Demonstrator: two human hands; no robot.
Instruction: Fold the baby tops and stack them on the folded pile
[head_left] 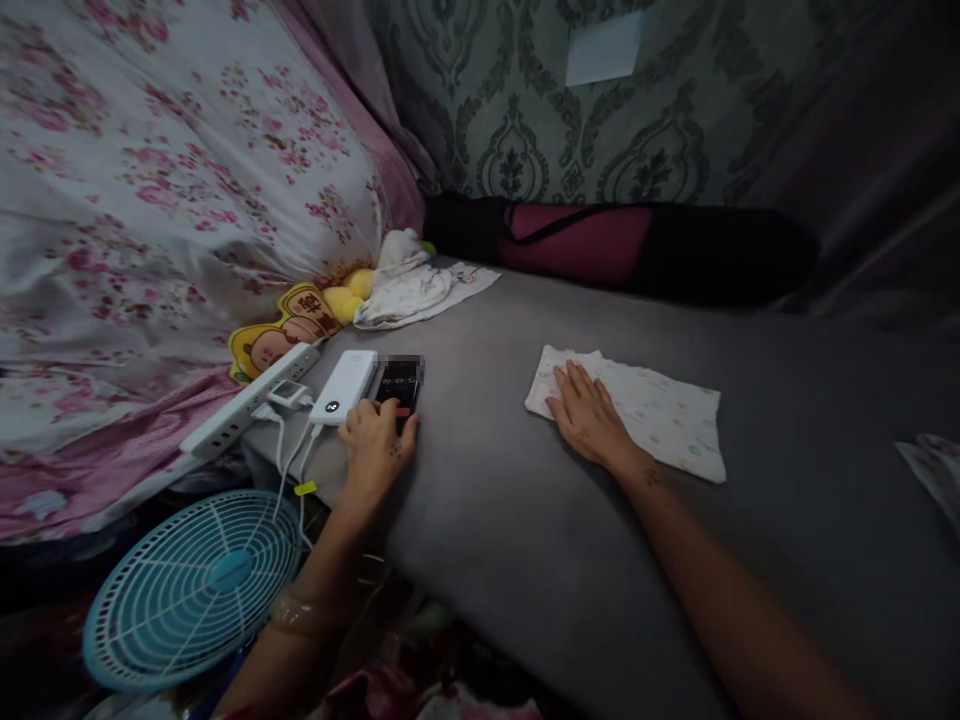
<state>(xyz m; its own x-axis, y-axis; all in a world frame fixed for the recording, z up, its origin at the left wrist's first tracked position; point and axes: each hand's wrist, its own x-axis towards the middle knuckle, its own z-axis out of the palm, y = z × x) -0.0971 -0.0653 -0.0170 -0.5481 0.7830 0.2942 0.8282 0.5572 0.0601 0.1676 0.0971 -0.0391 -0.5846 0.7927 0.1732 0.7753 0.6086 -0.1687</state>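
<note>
My left hand point(380, 447) is at the near end of a black smartphone point(398, 384) lying on the grey bed surface. Its fingers are bent over the phone's lower part, with the thumb along the right side. Lit digits show on the screen, facing away from me. Close beside the phone is a white power bank point(345, 386) with a cable plugged into its near end. My right hand point(589, 412) lies flat, fingers stretched out, on the left part of a folded white cloth point(671, 412) with a small pale print.
A white power strip point(251, 400) with a plugged-in charger runs along the left edge, beside a yellow cushion point(289, 325). A crumpled printed cloth point(420, 285) lies farther back. A blue fan point(199, 590) stands lower left. A long black and maroon bag point(600, 245) lies against the wall.
</note>
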